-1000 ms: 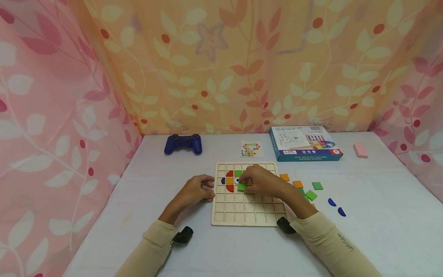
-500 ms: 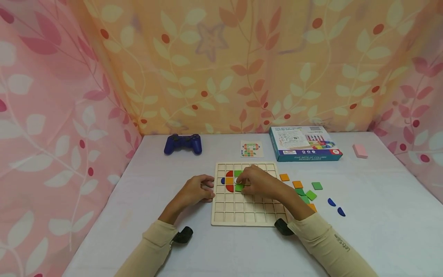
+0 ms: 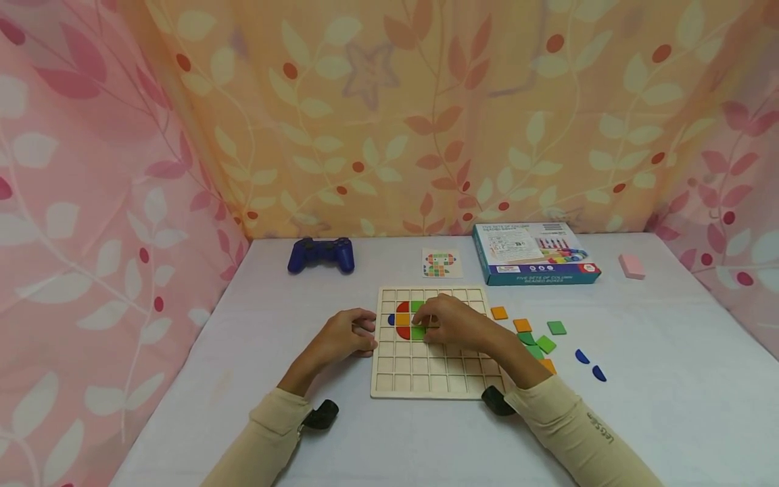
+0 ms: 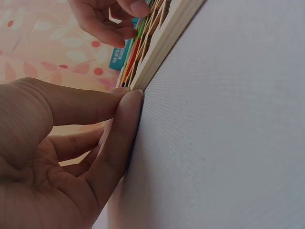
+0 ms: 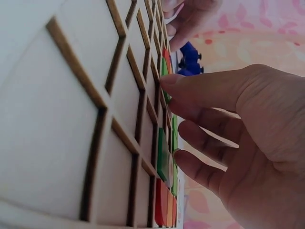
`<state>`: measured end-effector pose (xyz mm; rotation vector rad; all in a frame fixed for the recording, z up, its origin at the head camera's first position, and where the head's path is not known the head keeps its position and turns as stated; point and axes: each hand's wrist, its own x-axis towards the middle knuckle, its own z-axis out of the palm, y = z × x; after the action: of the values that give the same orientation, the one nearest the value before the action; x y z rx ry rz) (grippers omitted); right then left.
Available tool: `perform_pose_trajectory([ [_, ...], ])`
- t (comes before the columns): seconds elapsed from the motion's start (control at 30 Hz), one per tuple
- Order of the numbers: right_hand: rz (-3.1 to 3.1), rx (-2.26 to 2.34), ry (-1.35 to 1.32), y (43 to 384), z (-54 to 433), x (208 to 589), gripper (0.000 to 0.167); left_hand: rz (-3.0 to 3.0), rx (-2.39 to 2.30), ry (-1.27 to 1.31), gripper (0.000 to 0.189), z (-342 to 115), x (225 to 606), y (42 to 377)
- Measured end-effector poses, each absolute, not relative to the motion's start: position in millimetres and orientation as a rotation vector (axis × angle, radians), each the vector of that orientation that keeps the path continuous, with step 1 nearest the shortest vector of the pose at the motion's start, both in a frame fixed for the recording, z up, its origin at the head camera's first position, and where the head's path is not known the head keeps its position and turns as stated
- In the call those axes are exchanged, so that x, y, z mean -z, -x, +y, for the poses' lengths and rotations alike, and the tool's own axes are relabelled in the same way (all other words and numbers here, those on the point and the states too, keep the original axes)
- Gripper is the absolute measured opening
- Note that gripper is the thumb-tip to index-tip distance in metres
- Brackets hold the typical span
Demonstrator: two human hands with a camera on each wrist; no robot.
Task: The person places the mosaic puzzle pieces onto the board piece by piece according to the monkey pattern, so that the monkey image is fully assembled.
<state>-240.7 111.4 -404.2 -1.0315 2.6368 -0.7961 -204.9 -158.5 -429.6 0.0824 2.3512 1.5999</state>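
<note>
A wooden grid board (image 3: 431, 385) lies flat, some upper-left cells filled with coloured tiles. My right hand (image 3: 456, 323) is over these cells, thumb and bent index finger at the edges of a green square tile (image 3: 418, 333) lying in its cell. Beside it are an orange square (image 3: 402, 319), two red quarter-circles (image 3: 404, 333) and a blue half-circle (image 3: 392, 319); another green tile (image 3: 416, 306) lies higher. My left hand (image 3: 342, 336) touches the board's left edge with thumb and fingertips. In the left wrist view, its index finger (image 4: 86, 105) reaches the wooden rim.
Loose orange, green and blue tiles (image 3: 546, 344) lie right of the board. Behind it are a patterned card (image 3: 441, 264), a flat box (image 3: 535, 253), a blue game controller (image 3: 320, 255) and a pink block (image 3: 631, 266). Floral cloth (image 3: 450, 122) hangs around the table.
The green tile under my right hand has shifted slightly left and now lies flat in its cell. My right index finger covers the white eye tile seen before. My left hand stays put.
</note>
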Motion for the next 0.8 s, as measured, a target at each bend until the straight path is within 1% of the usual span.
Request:
perform_pose_trajectory([
  [0.17,2.599,0.870,0.980,244,122,399,0.027,2.363,-1.584,-0.081,0.053,-158,430,204],
  [0.4,2.628,0.935,0.757,253,153,387,0.034,2.374,-1.570,-0.076,0.053,-159,430,204],
  [0.57,2.693,0.890,0.674,259,178,381,0.035,2.373,-1.574,-0.076,0.053,-159,431,204],
  [0.8,2.682,0.847,0.534,270,210,384,0.037,2.362,-1.583,-0.091,0.054,-160,431,205],
])
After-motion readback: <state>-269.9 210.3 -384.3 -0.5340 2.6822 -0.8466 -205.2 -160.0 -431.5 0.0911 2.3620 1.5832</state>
